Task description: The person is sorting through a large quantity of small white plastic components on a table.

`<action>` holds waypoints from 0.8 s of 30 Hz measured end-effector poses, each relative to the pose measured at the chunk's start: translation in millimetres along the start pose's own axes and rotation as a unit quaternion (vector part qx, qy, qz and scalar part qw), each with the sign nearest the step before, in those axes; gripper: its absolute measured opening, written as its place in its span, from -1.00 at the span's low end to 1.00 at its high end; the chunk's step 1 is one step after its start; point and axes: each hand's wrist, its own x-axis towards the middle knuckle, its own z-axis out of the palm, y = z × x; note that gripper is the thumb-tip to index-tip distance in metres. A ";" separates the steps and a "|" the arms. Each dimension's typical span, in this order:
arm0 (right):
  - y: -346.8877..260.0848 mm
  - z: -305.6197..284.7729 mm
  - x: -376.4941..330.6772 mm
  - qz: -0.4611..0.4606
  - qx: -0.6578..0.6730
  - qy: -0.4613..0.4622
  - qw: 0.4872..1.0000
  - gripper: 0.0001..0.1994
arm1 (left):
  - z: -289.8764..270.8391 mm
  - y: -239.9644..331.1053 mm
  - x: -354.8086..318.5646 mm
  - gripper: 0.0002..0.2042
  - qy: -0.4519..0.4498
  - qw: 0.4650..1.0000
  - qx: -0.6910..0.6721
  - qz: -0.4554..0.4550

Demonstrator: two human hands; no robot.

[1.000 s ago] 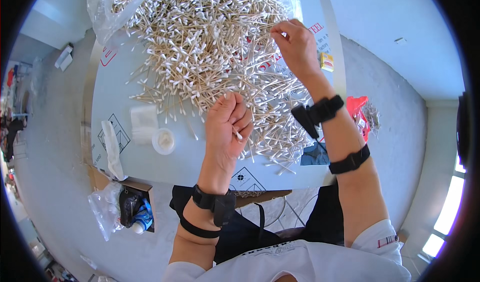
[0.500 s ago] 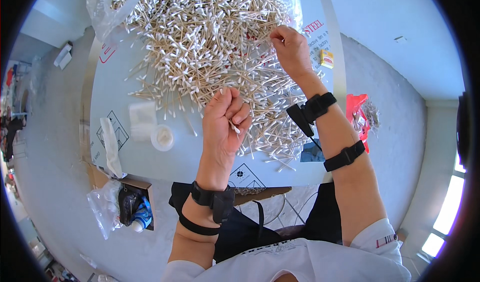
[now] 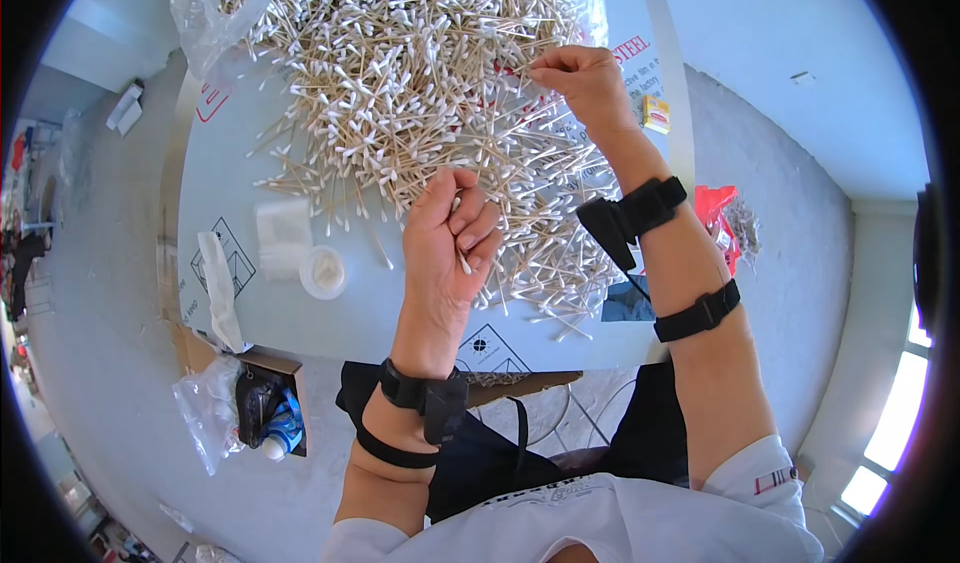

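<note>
A big heap of cotton swabs (image 3: 400,83), with thin wooden sticks and white tips, covers the table's far middle. My left hand (image 3: 450,228) is at the heap's near edge, palm up, its fingers curled round a cotton swab (image 3: 463,261) whose white tip pokes out by the palm. Farther off to the right, my right hand (image 3: 590,88) is at the heap's right edge. Its thumb and forefinger are pinched together; whatever lies between them is too small to make out. Looser swabs (image 3: 550,193) are spread between and below the two hands.
Left of my left hand are a round white tub (image 3: 324,272), a clear plastic packet (image 3: 284,238) and a white strip (image 3: 220,288). A small yellow box (image 3: 656,114) sits near the table's right edge. Clear plastic bags flank the heap. An open carton (image 3: 283,403) stands below the table's left corner.
My right hand has shifted slightly left, its fingertips now pointing toward the heap. My left hand stays nearly in place, and the swab in it has turned a little.
</note>
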 end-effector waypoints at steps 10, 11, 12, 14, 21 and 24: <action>-23.0 -11.5 -40.2 0.297 0.470 -0.092 0.826 -0.88 | -0.4 -3.1 3.0 -0.76 -0.008 1.000 -0.009 0.020; -27.2 -11.6 -46.5 0.297 0.469 -0.090 0.827 -0.88 | -1.2 -3.6 3.8 -0.76 -0.016 1.000 -0.013 0.017; -32.5 -6.8 -53.2 0.251 0.419 -0.092 0.868 -0.90 | -3.3 -0.4 1.9 -0.75 -0.021 0.999 -0.013 0.021; -48.6 -3.5 -67.7 0.183 0.317 -0.131 0.921 -0.91 | -5.3 -1.1 1.8 -0.75 -0.002 0.999 -0.015 0.042; -93.1 30.4 -121.3 0.073 0.179 -0.104 0.976 -0.94 | 12.2 -11.6 1.5 -0.68 0.154 0.980 -0.008 0.127; -98.8 28.3 -120.3 0.010 0.119 -0.103 0.987 -0.93 | 15.5 -7.0 3.2 -0.66 0.172 0.977 -0.020 0.126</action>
